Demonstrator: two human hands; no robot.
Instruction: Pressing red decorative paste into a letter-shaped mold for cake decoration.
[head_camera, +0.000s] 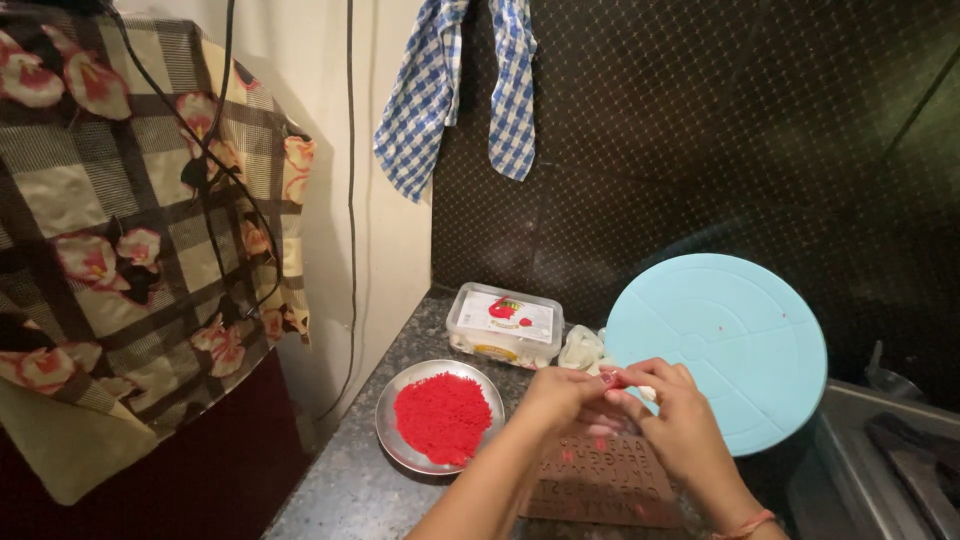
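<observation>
Brown letter mould (600, 480) flat on the counter nearest, right under both hands. Left hand (562, 392) and right hand (672, 415) curled together, fingertips pinching a tiny red bit (612, 379) between them. Steel plate (392, 440) of red stuff just left, light blue turntable (740, 340) right, plastic box (505, 325) behind.

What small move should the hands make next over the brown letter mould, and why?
Probably lower the small red piece, pinched between the left hand and right hand, into a cavity of the brown letter mould. Both hands hover just above the mould, and a few of its letters already look red.
</observation>
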